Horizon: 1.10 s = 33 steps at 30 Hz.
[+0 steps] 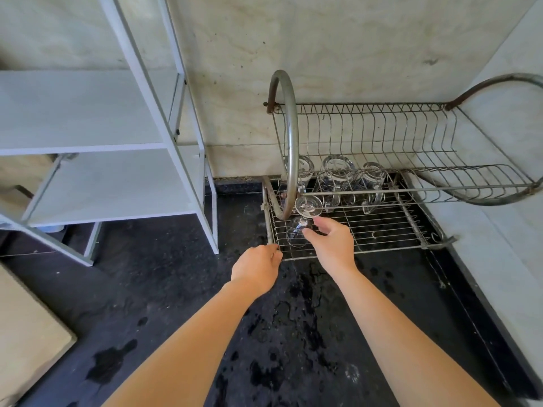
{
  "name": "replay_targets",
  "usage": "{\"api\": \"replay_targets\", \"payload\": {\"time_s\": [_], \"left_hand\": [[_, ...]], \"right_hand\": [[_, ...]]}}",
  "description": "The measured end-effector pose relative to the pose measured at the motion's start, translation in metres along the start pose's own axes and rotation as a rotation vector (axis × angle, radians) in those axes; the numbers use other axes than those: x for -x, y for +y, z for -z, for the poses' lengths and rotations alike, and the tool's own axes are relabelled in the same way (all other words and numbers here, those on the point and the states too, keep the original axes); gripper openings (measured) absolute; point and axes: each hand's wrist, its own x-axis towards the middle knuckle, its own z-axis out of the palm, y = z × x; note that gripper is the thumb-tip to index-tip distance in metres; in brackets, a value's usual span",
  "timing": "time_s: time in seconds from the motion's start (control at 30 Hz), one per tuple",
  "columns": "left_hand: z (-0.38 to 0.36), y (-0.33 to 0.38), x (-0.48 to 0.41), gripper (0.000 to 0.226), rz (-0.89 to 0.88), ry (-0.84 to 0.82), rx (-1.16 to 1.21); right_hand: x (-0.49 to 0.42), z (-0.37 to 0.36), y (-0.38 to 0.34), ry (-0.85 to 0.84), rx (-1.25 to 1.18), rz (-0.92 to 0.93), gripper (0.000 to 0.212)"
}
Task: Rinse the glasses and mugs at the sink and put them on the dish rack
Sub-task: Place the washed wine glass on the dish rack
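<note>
Head view: our right hand (332, 245) is hovering half-open at the stem of a glass (304, 212) inverted on the rack (382, 230); our left hand (258, 268) is curling, hold unclear. Fragile, wet: we are judging the stem safest.

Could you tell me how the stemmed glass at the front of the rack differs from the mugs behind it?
The stemmed glass has a thin stem and round foot; the mugs are thick-walled with handles. The stemmed glass stands alone at the lower tier's front left, by the right hand; the mugs sit three in a row at the back. Both are clear glass, upside down on the dish rack.
</note>
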Motion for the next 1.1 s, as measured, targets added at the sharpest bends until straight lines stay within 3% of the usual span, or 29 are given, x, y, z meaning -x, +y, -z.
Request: {"api": "replay_targets", "payload": {"time_s": [0.17, 0.3, 0.63, 0.87, 1.03, 1.1], "left_hand": [[0.006, -0.013, 0.025, 0.04, 0.013, 0.123, 0.115], [0.023, -0.043, 0.057, 0.038, 0.074, 0.197, 0.162], [0.061, -0.203, 0.21, 0.038, 0.321, 0.364, 0.067], [0.077, -0.333, 0.357, 0.037, 0.503, 0.461, 0.076], [0.083, -0.409, 0.465, 0.036, 0.637, 0.545, 0.094], [0.09, -0.432, 0.501, 0.036, 0.68, 0.603, 0.109]], "right_hand": [[0.026, -0.005, -0.004, 0.052, 0.029, 0.04, 0.029], [0.061, -0.028, -0.018, -0.025, 0.042, 0.11, 0.022], [0.199, -0.171, -0.056, -0.433, 0.222, 0.33, 0.024], [0.34, -0.278, -0.088, -0.728, 0.419, 0.498, 0.042], [0.436, -0.349, -0.109, -0.888, 0.501, 0.611, 0.022], [0.47, -0.377, -0.12, -0.931, 0.518, 0.667, 0.037]]}}
